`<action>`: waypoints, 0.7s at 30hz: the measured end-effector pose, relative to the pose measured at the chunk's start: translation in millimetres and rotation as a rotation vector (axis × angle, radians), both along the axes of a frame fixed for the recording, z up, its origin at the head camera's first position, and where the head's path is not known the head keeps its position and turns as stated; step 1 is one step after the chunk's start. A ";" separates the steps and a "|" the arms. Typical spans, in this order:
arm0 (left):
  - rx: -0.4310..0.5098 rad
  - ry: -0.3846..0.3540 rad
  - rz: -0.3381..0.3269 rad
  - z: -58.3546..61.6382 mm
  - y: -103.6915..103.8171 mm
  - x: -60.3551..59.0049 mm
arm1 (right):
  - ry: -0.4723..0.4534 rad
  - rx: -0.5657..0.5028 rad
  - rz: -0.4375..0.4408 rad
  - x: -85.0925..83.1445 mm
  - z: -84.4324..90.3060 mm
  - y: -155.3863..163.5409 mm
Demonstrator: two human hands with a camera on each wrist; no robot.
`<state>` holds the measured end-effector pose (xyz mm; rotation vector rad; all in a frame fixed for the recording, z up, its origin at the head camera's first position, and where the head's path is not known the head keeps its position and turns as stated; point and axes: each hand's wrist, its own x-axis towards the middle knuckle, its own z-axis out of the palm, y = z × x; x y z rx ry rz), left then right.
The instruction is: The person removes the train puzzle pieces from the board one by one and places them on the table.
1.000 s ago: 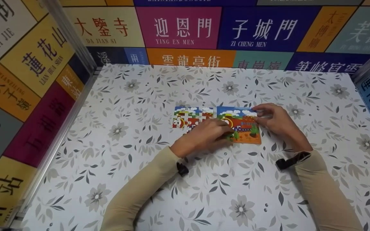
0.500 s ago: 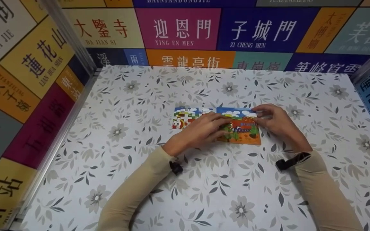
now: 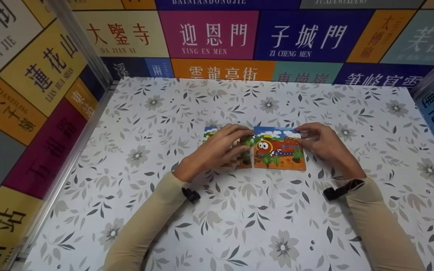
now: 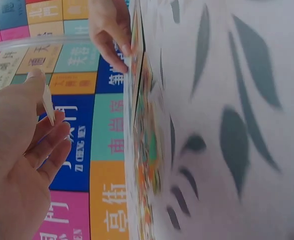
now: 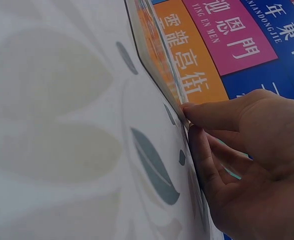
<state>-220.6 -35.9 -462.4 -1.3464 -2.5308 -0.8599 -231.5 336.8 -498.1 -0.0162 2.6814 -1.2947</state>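
Observation:
Two colourful picture puzzles lie side by side on the floral tabletop (image 3: 262, 210). The right puzzle board (image 3: 281, 154) shows a red train under a blue sky. My right hand (image 3: 303, 136) pinches its far right corner, and the right wrist view shows those fingertips (image 5: 187, 109) at the board's edge (image 5: 157, 45). My left hand (image 3: 244, 138) lies over the left puzzle (image 3: 208, 132) and hides most of it. In the left wrist view, its thumb and fingers pinch a thin flat puzzle piece (image 4: 47, 104) seen edge-on.
Panels with coloured street-name signs (image 3: 209, 34) wall the table at the back, left and right. A metal post (image 3: 77, 41) stands at the back left corner. Both arms wear beige sleeves (image 3: 382, 229) with dark wrist straps (image 3: 341, 189).
My left hand has slid left, off the right board and onto the left puzzle, uncovering the train's face. The right hand has stayed at the board's corner.

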 end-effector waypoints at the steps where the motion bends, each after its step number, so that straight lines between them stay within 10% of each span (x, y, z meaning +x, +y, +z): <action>1: 0.004 -0.005 0.002 -0.7 -2.7 -0.2 | -0.001 0.001 0.001 0.0 -0.1 -0.2; 21: -0.079 -0.132 0.051 -9.8 -52.0 5.2 | 0.027 0.002 0.019 1.7 1.7 0.0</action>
